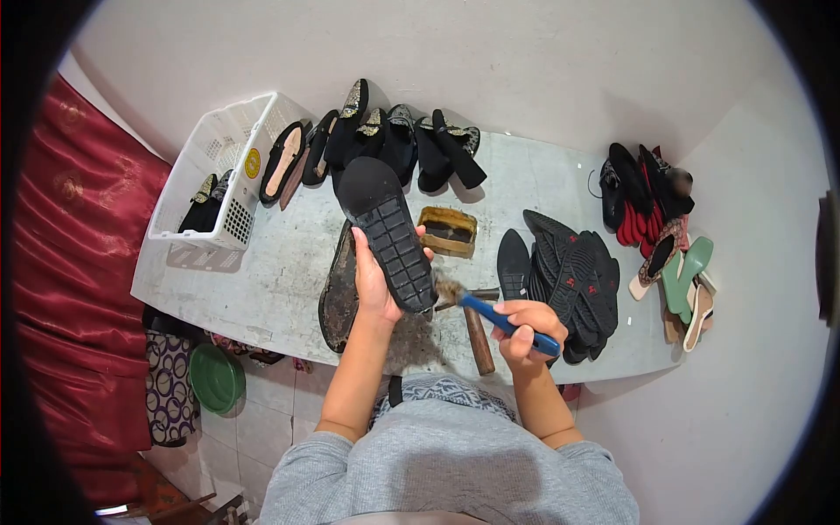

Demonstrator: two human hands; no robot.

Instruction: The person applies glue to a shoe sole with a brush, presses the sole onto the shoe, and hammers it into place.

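At the centre of the frame, the left grip holds a black sole, grooved face up; lower right of it, the right grip has a blue brush, bristles at the sole's lower edge. A hammer lies on the bench. Right of centre is a sole pile; shoes line the top; a white basket stands upper left.

A shoe workshop: brush, hammer, piled soles and many shoes.
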